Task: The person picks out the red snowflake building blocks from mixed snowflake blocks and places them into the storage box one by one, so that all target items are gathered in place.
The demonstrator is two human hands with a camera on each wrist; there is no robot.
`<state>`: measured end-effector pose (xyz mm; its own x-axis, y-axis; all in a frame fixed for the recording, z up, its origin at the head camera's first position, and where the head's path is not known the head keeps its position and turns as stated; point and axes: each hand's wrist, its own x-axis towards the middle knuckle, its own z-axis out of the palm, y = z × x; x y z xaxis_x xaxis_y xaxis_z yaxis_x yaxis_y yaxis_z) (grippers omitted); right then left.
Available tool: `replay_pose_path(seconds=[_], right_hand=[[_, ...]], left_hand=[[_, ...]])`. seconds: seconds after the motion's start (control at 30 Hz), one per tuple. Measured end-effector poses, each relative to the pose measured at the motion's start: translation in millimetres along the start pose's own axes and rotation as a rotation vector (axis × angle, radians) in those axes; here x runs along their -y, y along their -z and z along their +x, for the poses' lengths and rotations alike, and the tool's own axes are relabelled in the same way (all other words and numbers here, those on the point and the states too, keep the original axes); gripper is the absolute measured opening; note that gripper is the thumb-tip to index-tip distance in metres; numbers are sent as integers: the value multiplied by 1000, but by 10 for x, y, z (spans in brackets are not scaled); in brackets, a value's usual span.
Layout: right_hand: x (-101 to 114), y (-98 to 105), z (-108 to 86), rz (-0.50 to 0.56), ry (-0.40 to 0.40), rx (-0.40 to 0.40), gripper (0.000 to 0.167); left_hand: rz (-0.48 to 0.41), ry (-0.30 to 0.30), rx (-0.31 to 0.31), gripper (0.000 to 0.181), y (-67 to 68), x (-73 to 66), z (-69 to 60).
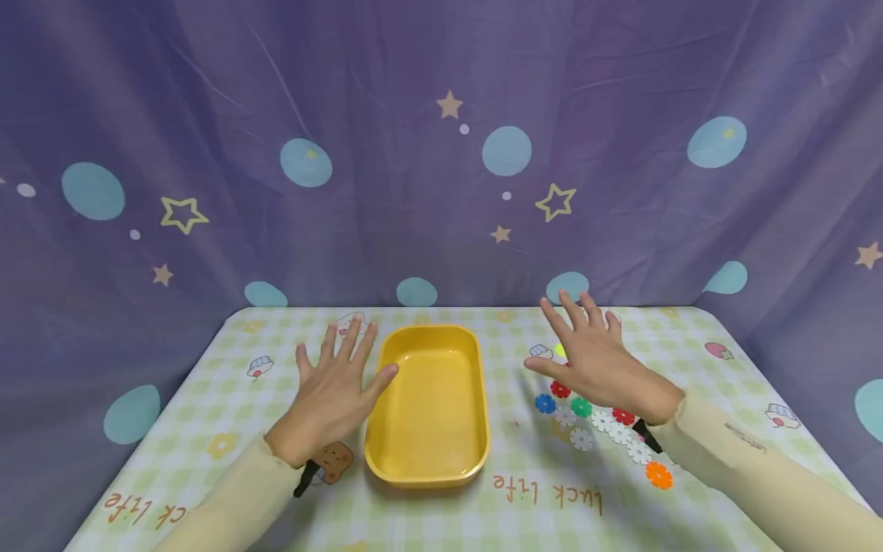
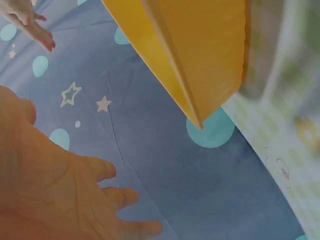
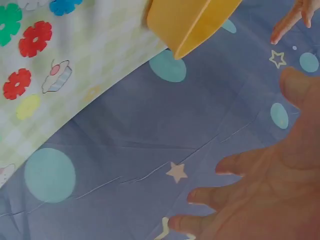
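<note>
Left hand [image 1: 327, 399]: spread, holding nothing, above bench [image 1: 441, 529] left | Yellow tray [image 1: 434, 406]: open side up mid-bench, presumably for equal reach from both sides | Right hand [image 1: 596, 360]: spread, holding nothing, above bench right | Flower-shaped discs [image 1: 603, 421]: loosely scattered right of tray, likely for right-side reach

From here I watch the left hand [image 1: 331, 402], fingers spread, near the yellow tray [image 1: 438, 414] on the bench [image 1: 507, 452]. The right hand [image 1: 596, 362] spreads above colourful flower-shaped pieces [image 1: 603, 420].
</note>
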<state>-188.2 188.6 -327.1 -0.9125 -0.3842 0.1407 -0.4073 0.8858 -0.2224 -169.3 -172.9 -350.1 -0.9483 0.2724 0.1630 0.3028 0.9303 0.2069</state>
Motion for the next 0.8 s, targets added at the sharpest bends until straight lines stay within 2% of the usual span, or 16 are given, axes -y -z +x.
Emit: replay_pose_path(seconds=[0.1, 0.2, 0.33, 0.4, 0.47, 0.53, 0.67, 0.8], right_hand=[[-139, -20, -22, 34, 20, -1, 85], [-404, -75, -36, 79, 21, 30, 68], [-818, -228, -88, 179, -31, 154, 45], [-978, -336, -110, 238, -47, 228, 39], [-1092, -450, -126, 282, -43, 277, 38], [-1158, -551, -133, 297, -20, 288, 35], [-1205, -670, -117, 277, -1, 261, 27], [-1225, -686, -83, 281, -78, 299, 22]], left_hand=[[-40, -32, 9, 75, -33, 72, -34], [-88, -61, 47, 63, -97, 186, -89], [-184, -103, 145, 53, -225, 324, -167], [-247, -123, 185, 53, -289, 366, -206], [-293, -152, 197, 52, -343, 387, -234], [-325, -164, 194, 52, -380, 392, -246], [-363, -177, 188, 51, -418, 387, -241], [-390, -185, 199, 52, -445, 383, -225]])
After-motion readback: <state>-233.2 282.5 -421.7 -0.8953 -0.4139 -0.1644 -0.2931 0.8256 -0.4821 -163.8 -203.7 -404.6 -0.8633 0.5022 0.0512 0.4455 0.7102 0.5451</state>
